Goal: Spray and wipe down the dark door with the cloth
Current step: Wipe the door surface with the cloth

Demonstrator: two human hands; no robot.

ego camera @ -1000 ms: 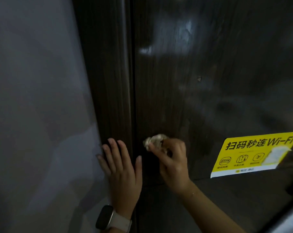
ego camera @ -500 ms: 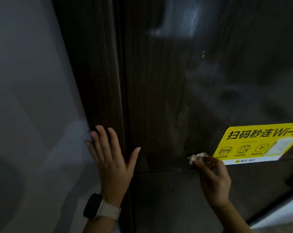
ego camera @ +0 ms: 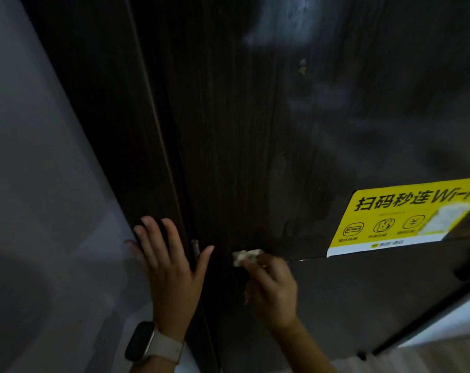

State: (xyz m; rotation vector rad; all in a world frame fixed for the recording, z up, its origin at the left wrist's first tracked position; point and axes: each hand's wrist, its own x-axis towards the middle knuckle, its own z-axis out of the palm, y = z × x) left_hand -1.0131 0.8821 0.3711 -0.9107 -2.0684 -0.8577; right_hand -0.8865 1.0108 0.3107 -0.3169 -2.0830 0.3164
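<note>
Left hand (ego camera: pixel 171 270): laid flat, fingers straight and spread, palm against the dark wooden door frame (ego camera: pixel 136 146), fingertips pointing up, thumb splayed to the right toward the seam. Nothing held in it. Worn on that wrist, a dark rectangular smartwatch on a pale band (ego camera: pixel 150 343).

Right hand (ego camera: pixel 271 289): reached up from the lower right, forearm angled in from below, fingers curled and bunched around a small crumpled off-white cloth (ego camera: pixel 246 256). Cloth pinched at the fingertips, only a little of it showing past them, pressed against the dark wood-grain door (ego camera: pixel 255 130) low on its upper panel, just above the horizontal seam and just right of the left thumb. Hands close together but not touching.

Hazy pale smears spread across the door's upper face. Stuck further right on the door, well apart from the cloth, a yellow rectangular Wi-Fi sticker with black characters and icons (ego camera: pixel 406 216), partly cut off by the right edge. Left of the frame, a plain grey wall (ego camera: pixel 40 184).
</note>
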